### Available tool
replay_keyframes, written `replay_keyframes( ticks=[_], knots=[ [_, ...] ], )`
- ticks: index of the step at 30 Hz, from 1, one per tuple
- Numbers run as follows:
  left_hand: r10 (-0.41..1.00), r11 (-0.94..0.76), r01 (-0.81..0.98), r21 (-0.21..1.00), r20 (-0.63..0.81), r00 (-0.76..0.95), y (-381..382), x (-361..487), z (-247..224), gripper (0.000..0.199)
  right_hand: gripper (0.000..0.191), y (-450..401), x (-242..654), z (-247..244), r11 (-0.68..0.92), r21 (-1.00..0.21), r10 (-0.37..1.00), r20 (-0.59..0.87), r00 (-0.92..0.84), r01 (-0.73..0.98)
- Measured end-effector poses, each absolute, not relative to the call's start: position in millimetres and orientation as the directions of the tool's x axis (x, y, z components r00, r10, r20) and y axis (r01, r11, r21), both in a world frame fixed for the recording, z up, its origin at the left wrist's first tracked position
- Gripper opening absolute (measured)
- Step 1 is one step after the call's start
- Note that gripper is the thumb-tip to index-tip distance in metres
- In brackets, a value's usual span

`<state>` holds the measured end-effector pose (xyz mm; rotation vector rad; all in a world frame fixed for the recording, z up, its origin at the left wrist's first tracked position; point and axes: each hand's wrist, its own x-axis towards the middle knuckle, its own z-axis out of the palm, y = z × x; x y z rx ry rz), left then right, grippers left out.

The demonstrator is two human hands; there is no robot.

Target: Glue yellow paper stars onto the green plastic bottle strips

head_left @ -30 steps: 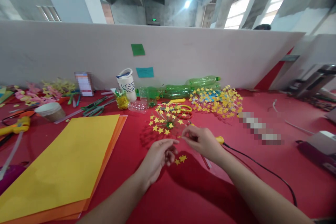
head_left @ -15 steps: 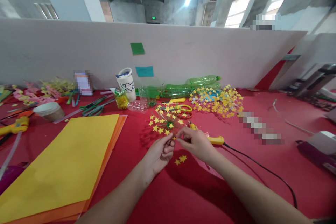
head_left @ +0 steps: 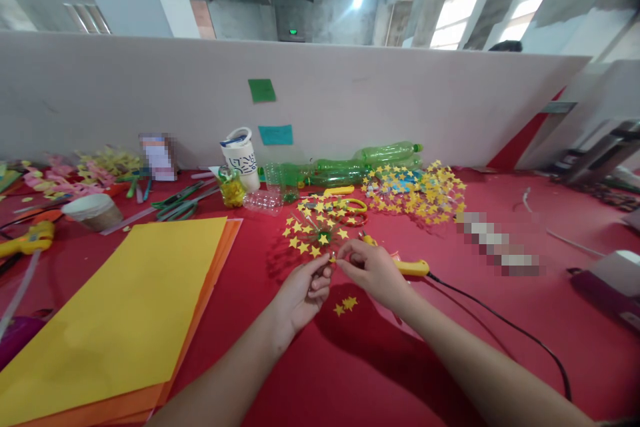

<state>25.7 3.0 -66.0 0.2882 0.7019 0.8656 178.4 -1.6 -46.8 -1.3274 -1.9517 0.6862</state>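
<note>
A spray of thin clear strips tipped with yellow paper stars, fanning out from a green bottle piece, is just beyond my fingertips. My left hand pinches its near side, seemingly by one strip; the exact grip is hidden. Close against it, my right hand has thumb and forefinger pinched at a small yellow star between the two hands. A few loose yellow stars lie on the red table below my hands. Behind my right hand rests a yellow-handled corded tool, partly covered.
Yellow and orange sheets lie at left, near a yellow glue gun and a paper cup. Scissors, green bottles and another star cluster line the back. A black cord crosses the right side.
My hands stay nearly still, pinched together. The small yellow star between my fingertips shows a little more, and the view has shifted slightly.
</note>
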Motion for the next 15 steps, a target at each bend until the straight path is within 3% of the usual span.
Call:
replay_keyframes(
  ticks=[15],
  knots=[
    [0.769, 0.638, -0.583, 0.504, -0.465, 0.440, 0.5, 27.0, -63.3, 0.023, 0.004, 0.6, 172.7, -49.7, 0.283, -0.751, 0.959, 0.225, -0.173, 0.596]
  ],
)
